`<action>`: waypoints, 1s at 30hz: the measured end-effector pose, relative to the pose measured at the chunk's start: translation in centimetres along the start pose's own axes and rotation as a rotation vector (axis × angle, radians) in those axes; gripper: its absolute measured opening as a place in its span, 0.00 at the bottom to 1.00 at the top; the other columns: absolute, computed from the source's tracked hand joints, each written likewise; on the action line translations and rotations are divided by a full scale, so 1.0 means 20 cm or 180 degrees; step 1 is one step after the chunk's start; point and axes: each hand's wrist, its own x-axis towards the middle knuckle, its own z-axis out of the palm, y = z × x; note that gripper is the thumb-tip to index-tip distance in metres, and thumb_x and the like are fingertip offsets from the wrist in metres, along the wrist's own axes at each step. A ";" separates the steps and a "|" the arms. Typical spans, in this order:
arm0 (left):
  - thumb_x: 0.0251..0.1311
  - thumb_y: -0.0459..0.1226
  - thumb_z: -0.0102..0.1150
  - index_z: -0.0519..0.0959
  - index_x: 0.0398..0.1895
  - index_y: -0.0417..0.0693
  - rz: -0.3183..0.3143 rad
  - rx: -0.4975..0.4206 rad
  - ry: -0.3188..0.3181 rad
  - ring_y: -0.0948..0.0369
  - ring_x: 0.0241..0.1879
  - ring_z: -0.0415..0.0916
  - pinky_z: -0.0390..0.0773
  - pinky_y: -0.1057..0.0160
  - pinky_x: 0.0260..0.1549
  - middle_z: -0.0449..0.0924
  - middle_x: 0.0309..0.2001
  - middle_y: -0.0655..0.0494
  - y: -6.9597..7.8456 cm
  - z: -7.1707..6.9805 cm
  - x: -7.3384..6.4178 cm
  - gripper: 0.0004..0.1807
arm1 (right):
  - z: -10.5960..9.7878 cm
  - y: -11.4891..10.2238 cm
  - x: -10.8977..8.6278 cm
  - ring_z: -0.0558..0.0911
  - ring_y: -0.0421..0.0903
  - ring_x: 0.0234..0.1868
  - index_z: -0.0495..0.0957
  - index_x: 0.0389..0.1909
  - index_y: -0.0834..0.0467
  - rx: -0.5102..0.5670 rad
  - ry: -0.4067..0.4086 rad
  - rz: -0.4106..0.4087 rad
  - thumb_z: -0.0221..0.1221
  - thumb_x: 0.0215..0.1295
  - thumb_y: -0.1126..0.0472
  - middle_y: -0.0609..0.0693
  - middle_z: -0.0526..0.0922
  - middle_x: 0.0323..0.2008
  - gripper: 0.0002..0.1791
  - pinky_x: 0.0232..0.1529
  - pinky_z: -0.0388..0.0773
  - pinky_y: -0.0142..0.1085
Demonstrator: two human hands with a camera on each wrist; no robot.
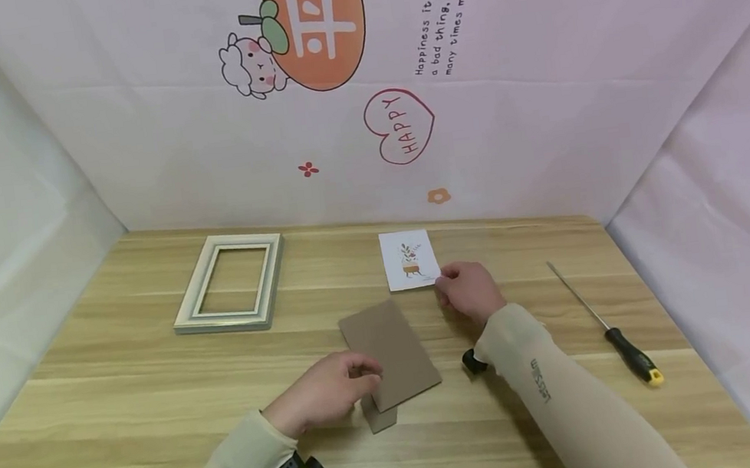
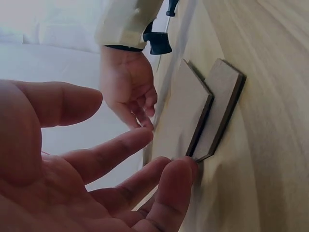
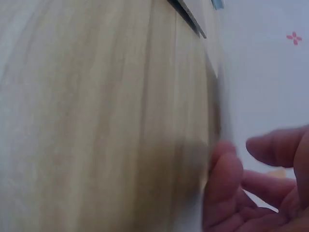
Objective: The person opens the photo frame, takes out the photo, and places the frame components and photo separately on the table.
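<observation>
A white card (image 1: 410,261) printed with a plant in a brown pot lies at the back middle of the table. At its near right corner is my right hand (image 1: 470,290), fingertips touching the edge; in the right wrist view its thumb (image 3: 275,147) stands apart from the fingers. A brown backing board (image 1: 395,351) lies nearer to me, with a narrow brown piece (image 1: 380,417) sticking out beneath it. My left hand (image 1: 326,390) hovers at the board's left edge, fingers loosely bent and holding nothing. Whether those fingertips touch the board, I cannot tell.
An empty cream-and-grey picture frame (image 1: 193,297) lies at the back left. Toward the right edge rests a screwdriver (image 1: 628,356) with a black and yellow handle. Printed white cloth (image 1: 510,141) hangs behind the wooden table (image 1: 125,417) and at both sides.
</observation>
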 end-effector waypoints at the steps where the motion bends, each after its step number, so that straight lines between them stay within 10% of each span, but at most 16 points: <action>1: 0.68 0.40 0.57 0.81 0.54 0.42 -0.0007 0.0015 -0.0005 0.57 0.36 0.77 0.77 0.51 0.42 0.80 0.51 0.51 0.00 0.00 0.00 0.16 | 0.00 -0.01 -0.01 0.82 0.49 0.37 0.76 0.59 0.62 -0.0133 -0.0016 -0.0053 0.53 0.72 0.58 0.58 0.84 0.41 0.20 0.38 0.78 0.40; 7: 0.70 0.40 0.56 0.81 0.54 0.41 0.0075 0.0261 -0.0017 0.51 0.53 0.75 0.74 0.44 0.53 0.80 0.51 0.51 0.04 0.00 -0.02 0.16 | -0.02 -0.05 -0.09 0.78 0.57 0.53 0.73 0.63 0.65 -0.0915 0.0086 -0.0446 0.49 0.70 0.58 0.62 0.79 0.56 0.24 0.52 0.75 0.50; 17: 0.67 0.49 0.58 0.76 0.63 0.43 0.0589 0.1812 -0.0358 0.48 0.68 0.62 0.67 0.52 0.64 0.68 0.67 0.41 0.13 0.14 -0.11 0.27 | 0.06 -0.03 -0.18 0.76 0.57 0.60 0.77 0.59 0.63 -0.1562 -0.0246 -0.1347 0.48 0.76 0.62 0.58 0.80 0.56 0.17 0.61 0.71 0.52; 30: 0.63 0.47 0.61 0.77 0.60 0.37 0.0368 0.1850 0.0000 0.45 0.67 0.62 0.68 0.48 0.63 0.66 0.67 0.40 0.03 0.09 -0.17 0.28 | -0.05 0.10 -0.36 0.65 0.64 0.69 0.67 0.68 0.68 -0.1619 -0.0165 -0.1142 0.53 0.72 0.58 0.66 0.64 0.69 0.28 0.68 0.61 0.57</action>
